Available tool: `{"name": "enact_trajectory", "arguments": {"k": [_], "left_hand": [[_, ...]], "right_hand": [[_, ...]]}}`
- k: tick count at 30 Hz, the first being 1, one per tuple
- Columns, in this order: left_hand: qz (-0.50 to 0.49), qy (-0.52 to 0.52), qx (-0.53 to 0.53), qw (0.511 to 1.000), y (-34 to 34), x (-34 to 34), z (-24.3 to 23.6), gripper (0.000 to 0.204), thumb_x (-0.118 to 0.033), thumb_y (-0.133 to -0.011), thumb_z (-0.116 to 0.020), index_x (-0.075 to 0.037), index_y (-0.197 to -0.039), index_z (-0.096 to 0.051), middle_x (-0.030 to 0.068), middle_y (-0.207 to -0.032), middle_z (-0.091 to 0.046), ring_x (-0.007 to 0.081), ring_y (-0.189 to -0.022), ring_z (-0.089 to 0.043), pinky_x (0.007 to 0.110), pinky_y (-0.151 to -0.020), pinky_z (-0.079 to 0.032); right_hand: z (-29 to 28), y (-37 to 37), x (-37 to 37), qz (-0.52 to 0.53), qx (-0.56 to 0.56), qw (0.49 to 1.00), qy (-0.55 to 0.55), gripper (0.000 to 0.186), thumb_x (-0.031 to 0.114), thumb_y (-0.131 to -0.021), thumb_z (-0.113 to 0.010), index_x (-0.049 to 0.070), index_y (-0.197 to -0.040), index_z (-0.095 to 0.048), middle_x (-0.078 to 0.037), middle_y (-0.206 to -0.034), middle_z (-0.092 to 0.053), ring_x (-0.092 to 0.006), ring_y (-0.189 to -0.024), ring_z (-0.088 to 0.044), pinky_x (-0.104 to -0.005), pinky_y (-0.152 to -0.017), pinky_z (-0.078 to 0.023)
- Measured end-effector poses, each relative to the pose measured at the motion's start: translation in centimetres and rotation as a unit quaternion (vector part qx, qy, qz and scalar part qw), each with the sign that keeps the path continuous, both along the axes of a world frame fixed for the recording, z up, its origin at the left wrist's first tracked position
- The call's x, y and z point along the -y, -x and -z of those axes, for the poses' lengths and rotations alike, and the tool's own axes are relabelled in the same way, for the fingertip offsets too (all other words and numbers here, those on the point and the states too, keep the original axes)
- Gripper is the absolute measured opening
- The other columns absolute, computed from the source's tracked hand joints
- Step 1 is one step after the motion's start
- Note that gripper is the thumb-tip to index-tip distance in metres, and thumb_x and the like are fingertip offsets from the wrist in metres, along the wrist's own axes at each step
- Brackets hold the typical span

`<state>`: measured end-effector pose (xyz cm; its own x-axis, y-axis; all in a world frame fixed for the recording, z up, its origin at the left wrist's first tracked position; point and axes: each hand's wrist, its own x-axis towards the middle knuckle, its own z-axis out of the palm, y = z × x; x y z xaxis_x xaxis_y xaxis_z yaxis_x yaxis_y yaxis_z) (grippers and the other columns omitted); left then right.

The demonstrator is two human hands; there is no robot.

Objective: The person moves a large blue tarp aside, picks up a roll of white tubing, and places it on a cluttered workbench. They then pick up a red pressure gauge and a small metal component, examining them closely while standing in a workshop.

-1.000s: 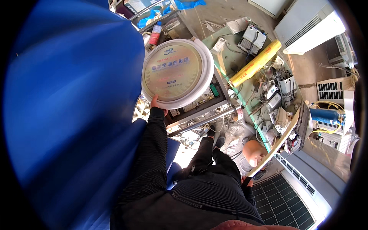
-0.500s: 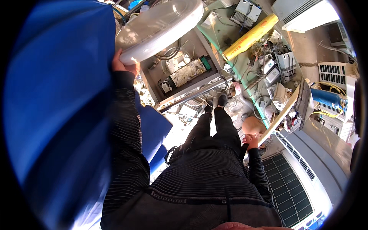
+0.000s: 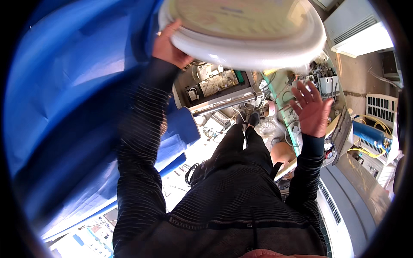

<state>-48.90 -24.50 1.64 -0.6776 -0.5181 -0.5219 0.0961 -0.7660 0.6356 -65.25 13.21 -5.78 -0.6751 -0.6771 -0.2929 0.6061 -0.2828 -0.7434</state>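
Note:
A large oval white cover-like piece (image 3: 245,47) with a thick rounded rim and a yellowish flat face is held up at the top of the view. Its exact kind is unclear, and its far edge is cut off by the frame. My left hand (image 3: 169,46) grips the rim at its left end, with the thumb on top and the other fingers mostly hidden. Below the piece's right end, my right hand (image 3: 312,110) is raised with its fingers spread and nothing in it, apart from the rim.
A blue sheet (image 3: 81,86) fills the left side. Beneath the white piece stands an opened metal casing (image 3: 193,108) with a circuit board (image 3: 217,83). A green-edged bench (image 3: 282,105) carries cluttered parts and wires. A blue cylinder (image 3: 370,135) with yellow hoses stands at right.
The white piece has moved right and tilted, showing its yellowish face, with my left hand still on its rim. My right hand has risen from beside my hip, its fingers now spread.

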Motion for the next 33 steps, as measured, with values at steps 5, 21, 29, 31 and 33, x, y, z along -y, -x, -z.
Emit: {"name": "enact_trajectory", "arguments": {"k": [5, 21, 29, 31, 33], "left_hand": [[0.111, 0.047, 0.04, 0.992, 2.1, -7.7, 5.8, 0.045, -0.032, -0.092, -0.062, -0.003, -0.125, -0.053, 0.0131, -0.112, -0.066, 0.0212, -0.096, -0.069, 0.035, -0.075, -0.06], [0.033, 0.275, 0.113, 0.954, 1.8, 20.5, 16.7, 0.041, -0.035, -0.095, -0.057, -0.016, -0.128, -0.042, 0.0114, -0.133, -0.051, 0.0323, -0.096, -0.067, 0.044, -0.076, -0.057], [-0.195, 0.19, 0.091, 0.958, -6.7, 25.0, 9.8, 0.057, -0.051, -0.097, -0.047, -0.017, -0.141, -0.035, 0.0115, -0.137, -0.05, 0.0312, -0.109, -0.061, 0.044, -0.092, -0.051], [-0.212, 0.199, 0.077, 0.954, -7.0, 24.6, 8.7, 0.056, -0.05, -0.096, -0.048, -0.018, -0.14, -0.036, 0.0122, -0.137, -0.05, 0.0313, -0.108, -0.061, 0.045, -0.091, -0.051], [-0.244, 0.186, 0.068, 0.949, -6.9, 24.8, 9.0, 0.055, -0.051, -0.095, -0.051, -0.022, -0.139, -0.035, 0.0115, -0.133, -0.051, 0.0325, -0.104, -0.062, 0.05, -0.091, -0.05]], "right_hand": [[1.1, 2.7, -2.6, 0.136, 0.072, 0.986, -0.072, 0.073, 0.053, -0.09, -0.059, 0.002, -0.14, -0.044, -0.015, -0.136, -0.054, -0.0309, -0.123, -0.053, -0.0462, -0.107, -0.041], [-1.7, 8.7, -1.8, 0.324, -0.339, 0.839, -0.277, 0.054, 0.018, -0.086, -0.071, -0.006, -0.13, -0.052, -0.015, -0.121, -0.061, -0.0221, -0.109, -0.057, -0.0351, -0.099, -0.043], [-0.3, 11.6, 11.1, 0.228, -0.502, 0.766, -0.33, 0.054, 0.016, -0.081, -0.079, -0.004, -0.126, -0.057, -0.012, -0.111, -0.066, -0.0184, -0.1, -0.06, -0.0324, -0.092, -0.046], [1.8, 12.7, 13.9, 0.236, -0.522, 0.728, -0.377, 0.056, 0.018, -0.078, -0.081, -0.004, -0.124, -0.058, -0.014, -0.107, -0.067, -0.0181, -0.097, -0.061, -0.0324, -0.089, -0.048], [4.0, 13.5, 16.9, 0.236, -0.501, 0.753, -0.356, 0.056, 0.019, -0.077, -0.082, -0.004, -0.122, -0.059, -0.015, -0.106, -0.068, -0.0188, -0.095, -0.062, -0.0322, -0.088, -0.048]]}}
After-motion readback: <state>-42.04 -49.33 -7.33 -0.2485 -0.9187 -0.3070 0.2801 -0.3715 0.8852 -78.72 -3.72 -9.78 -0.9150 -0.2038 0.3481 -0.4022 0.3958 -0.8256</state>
